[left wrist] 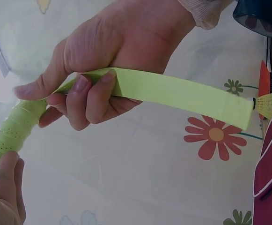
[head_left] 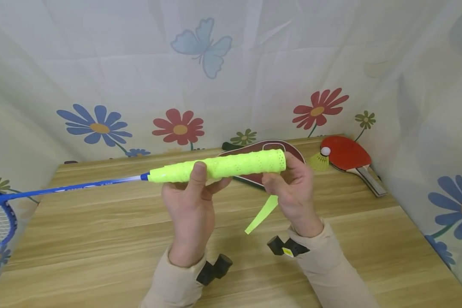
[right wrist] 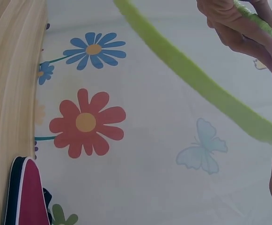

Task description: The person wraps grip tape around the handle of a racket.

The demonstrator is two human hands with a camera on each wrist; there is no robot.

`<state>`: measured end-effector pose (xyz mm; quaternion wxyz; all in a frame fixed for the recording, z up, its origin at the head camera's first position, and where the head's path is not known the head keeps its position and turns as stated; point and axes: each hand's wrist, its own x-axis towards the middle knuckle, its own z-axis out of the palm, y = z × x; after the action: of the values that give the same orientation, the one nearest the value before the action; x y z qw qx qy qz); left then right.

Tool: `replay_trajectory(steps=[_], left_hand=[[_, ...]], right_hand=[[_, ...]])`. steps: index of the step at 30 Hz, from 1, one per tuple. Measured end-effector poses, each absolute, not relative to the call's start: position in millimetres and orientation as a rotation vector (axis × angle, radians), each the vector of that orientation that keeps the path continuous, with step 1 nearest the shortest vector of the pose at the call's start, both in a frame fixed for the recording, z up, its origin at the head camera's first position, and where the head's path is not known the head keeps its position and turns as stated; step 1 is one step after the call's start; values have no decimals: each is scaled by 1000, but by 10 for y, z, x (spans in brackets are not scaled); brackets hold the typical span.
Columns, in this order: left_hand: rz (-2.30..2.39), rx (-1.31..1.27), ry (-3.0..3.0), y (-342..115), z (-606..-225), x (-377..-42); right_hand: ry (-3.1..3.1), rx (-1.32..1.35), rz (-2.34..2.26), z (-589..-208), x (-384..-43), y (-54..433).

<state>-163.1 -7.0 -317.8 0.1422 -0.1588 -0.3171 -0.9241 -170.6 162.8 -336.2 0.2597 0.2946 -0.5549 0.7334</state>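
A blue badminton racket [head_left: 73, 187] lies across the head view, its strings at the far left. Its handle is wrapped in bright yellow-green perforated grip tape [head_left: 240, 166]. Under the handle's shaft-side half, my left hand [head_left: 190, 207] grips it, thumb over the front. My right hand [head_left: 295, 188] is at the butt end, with fingers behind it and thumb below. In the left wrist view, the right hand's curled fingers pinch the loose tape tail [left wrist: 182, 91], which runs out free past the hand. That tail hangs below the right hand in the head view.
On the wooden table [head_left: 100, 239], a dark red case with white trim [left wrist: 270, 150] lies behind the handle. To its right are a yellow shuttlecock [head_left: 319, 161] and a red table tennis paddle [head_left: 344, 152]. Flower-printed cloth walls [head_left: 131, 77] enclose the table.
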Motion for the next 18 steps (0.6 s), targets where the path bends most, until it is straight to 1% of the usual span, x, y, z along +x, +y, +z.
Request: replay_trajectory(steps=[9, 12, 16, 18], left_hand=[[-2684, -393, -943, -59, -3174, -1630], [-2689, -521, -921, -56, -3160, -1640], [-2719, -787, -848, -60, -3150, -1640], [-2721, -843, -832, -62, -3157, -1632]], right_hand=[[-1468, 862, 1938, -3362, -1706, 1609], [-1458, 829, 1949, -3376, -1717, 1602], [-1442, 791, 1984, -3386, -1727, 1607], [-1430, 810, 2009, -3382, -1733, 1616]])
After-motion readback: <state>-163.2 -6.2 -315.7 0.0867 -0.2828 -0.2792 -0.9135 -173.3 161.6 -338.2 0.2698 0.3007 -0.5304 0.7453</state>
